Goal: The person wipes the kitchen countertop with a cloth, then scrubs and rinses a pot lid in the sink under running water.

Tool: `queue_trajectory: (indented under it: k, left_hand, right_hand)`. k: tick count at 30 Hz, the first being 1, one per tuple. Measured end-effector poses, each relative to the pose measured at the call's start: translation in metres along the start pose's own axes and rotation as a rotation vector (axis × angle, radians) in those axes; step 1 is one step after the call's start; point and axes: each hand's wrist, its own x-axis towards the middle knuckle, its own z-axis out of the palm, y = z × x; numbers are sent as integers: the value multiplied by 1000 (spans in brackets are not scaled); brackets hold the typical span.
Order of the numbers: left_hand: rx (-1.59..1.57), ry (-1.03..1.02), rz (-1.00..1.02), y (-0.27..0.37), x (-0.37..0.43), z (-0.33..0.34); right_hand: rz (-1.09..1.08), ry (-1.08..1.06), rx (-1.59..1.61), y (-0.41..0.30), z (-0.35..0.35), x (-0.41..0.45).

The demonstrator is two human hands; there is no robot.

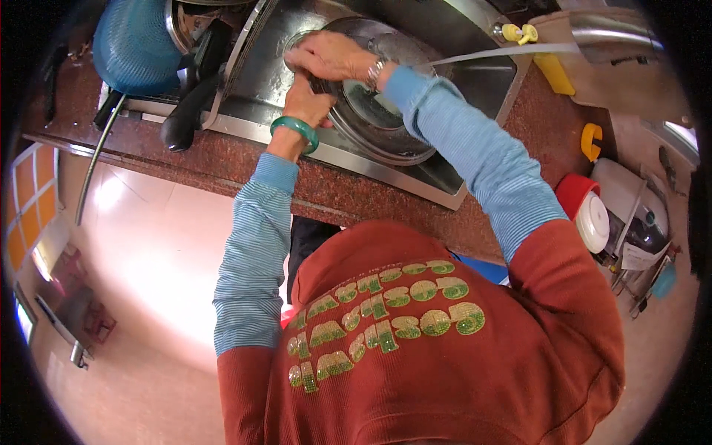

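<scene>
Both my hands are together over the left side of a stainless steel sink (245,89). My right hand (331,55), with a metal watch at the wrist, lies over a small round vessel (293,43) with a shiny rim. Its fingers are blurred. My left hand (306,103), below a green bangle (295,130), grips the vessel's near side; my right hand hides much of that vessel. Beside them a large round metal basin (384,153) sits in the sink, with a clear round piece inside. A stream of water (489,54) runs down towards the basin from a metal faucet (617,30).
A blue mesh colander (133,50) and black-handled cookware (186,119) stand left of the sink. To the right are a yellow pump top (517,33), a red bowl (575,192) and a white bowl (592,222). The reddish stone counter edge (361,192) runs before me.
</scene>
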Motion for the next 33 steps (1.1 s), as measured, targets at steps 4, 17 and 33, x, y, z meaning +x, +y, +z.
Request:
queue_trajectory:
  k: [4, 17, 33]
  left_hand:
    - [-152, -106, -192, 9, 3, -6]
    - [-16, -140, -262, 10, 7, -11]
    - [-416, -55, -100, 47, 2, -2]
  right_hand:
    - [-182, 346, 157, -1, 7, -32]
    - [79, 35, 95, -17, -11, -239]
    - [416, -17, 11, -16, -57, -225]
